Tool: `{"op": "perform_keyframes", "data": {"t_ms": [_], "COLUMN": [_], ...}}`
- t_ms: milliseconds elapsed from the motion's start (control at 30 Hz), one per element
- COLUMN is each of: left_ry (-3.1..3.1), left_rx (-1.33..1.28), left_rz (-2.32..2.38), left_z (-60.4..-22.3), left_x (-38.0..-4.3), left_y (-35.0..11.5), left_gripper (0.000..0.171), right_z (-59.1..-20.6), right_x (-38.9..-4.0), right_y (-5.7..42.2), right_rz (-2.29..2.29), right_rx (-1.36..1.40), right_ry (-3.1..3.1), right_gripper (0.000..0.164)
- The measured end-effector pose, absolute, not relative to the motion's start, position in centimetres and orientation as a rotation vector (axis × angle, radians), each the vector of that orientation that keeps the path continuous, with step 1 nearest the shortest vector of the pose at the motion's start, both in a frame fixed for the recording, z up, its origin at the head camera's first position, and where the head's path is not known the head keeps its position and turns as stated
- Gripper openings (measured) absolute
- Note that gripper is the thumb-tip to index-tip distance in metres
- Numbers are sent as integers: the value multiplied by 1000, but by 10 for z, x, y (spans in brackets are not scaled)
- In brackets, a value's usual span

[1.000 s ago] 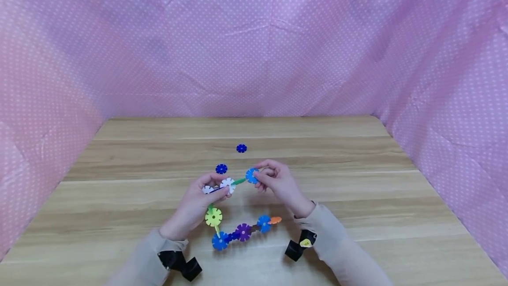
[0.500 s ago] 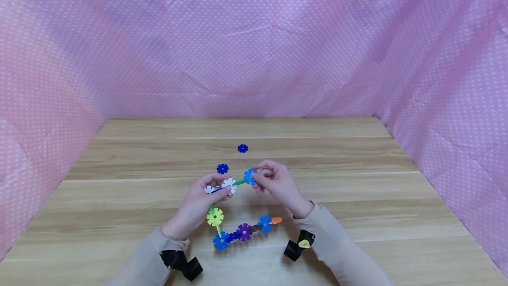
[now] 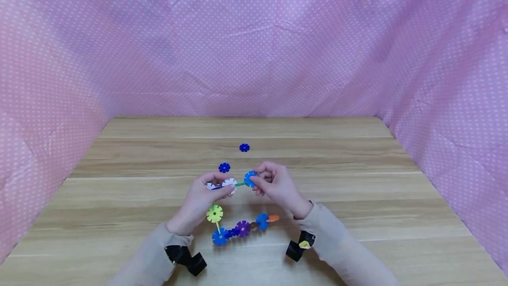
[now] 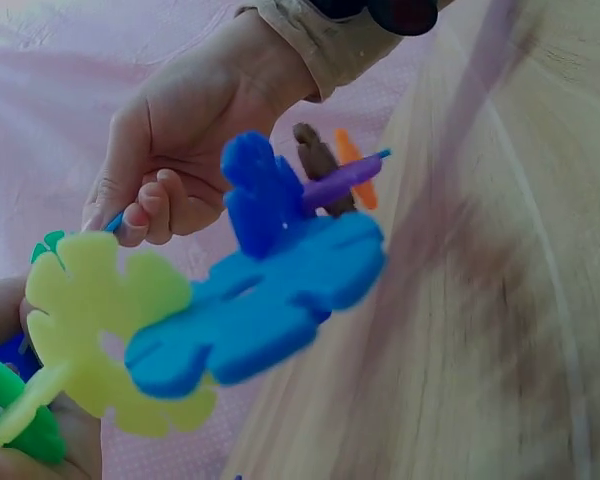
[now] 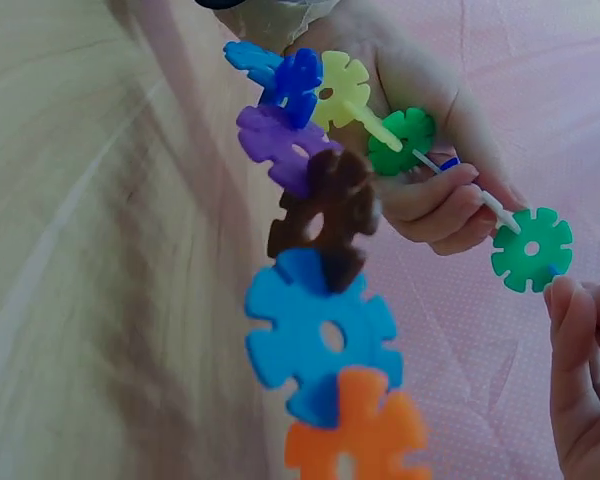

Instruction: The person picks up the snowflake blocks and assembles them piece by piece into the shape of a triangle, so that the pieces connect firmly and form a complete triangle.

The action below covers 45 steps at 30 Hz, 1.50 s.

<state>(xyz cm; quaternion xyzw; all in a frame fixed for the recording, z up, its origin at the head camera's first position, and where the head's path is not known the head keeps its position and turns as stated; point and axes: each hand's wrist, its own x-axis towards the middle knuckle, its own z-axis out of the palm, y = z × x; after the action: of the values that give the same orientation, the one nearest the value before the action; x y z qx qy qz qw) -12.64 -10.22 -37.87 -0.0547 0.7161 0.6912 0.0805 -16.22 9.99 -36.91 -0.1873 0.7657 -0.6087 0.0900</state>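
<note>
A chain of slotted snowflake discs hangs from my hands in the head view. My left hand point(image 3: 198, 200) pinches it at a white disc point(image 3: 229, 183) between thumb and fingers. With thumb and fingertips, my right hand point(image 3: 282, 189) grips a light blue disc point(image 3: 248, 179). Between these two sits a green disc point(image 5: 532, 250), joined to both neighbours in the right wrist view. Below the left hand the chain runs through a yellow disc point(image 3: 214, 213), a blue disc point(image 3: 220, 237), a purple disc point(image 3: 243, 228) and a brown disc point(image 5: 325, 215) to an orange disc point(image 3: 273, 218).
Two loose dark blue discs lie on the wooden table point(image 3: 337, 158) beyond the hands, the nearer disc point(image 3: 224, 167) close to the left fingers and the farther disc point(image 3: 244, 148) behind it. Pink dotted cloth point(image 3: 254, 56) surrounds the table's back and sides.
The light blue disc in my right hand has come slightly closer to the white one. The hanging part of the chain has swung a little. Both hands keep their grip.
</note>
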Motion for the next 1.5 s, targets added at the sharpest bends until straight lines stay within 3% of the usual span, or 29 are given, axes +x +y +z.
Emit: {"op": "perform_keyframes", "data": {"t_ms": [433, 1500], "left_ry": [2164, 2124], "left_rx": [-188, -81], "left_rz": [2042, 1968], "left_z": [-380, -387], "left_x": [-128, -128], "left_y": [-102, -116], "left_gripper": [22, 28], "right_z": [-377, -386], "right_x": [-156, -163], "right_y": [92, 89], "right_rz": [-1972, -1854], "right_rx": [-470, -448], "right_ry": [2227, 2095], "right_gripper": [14, 18]}}
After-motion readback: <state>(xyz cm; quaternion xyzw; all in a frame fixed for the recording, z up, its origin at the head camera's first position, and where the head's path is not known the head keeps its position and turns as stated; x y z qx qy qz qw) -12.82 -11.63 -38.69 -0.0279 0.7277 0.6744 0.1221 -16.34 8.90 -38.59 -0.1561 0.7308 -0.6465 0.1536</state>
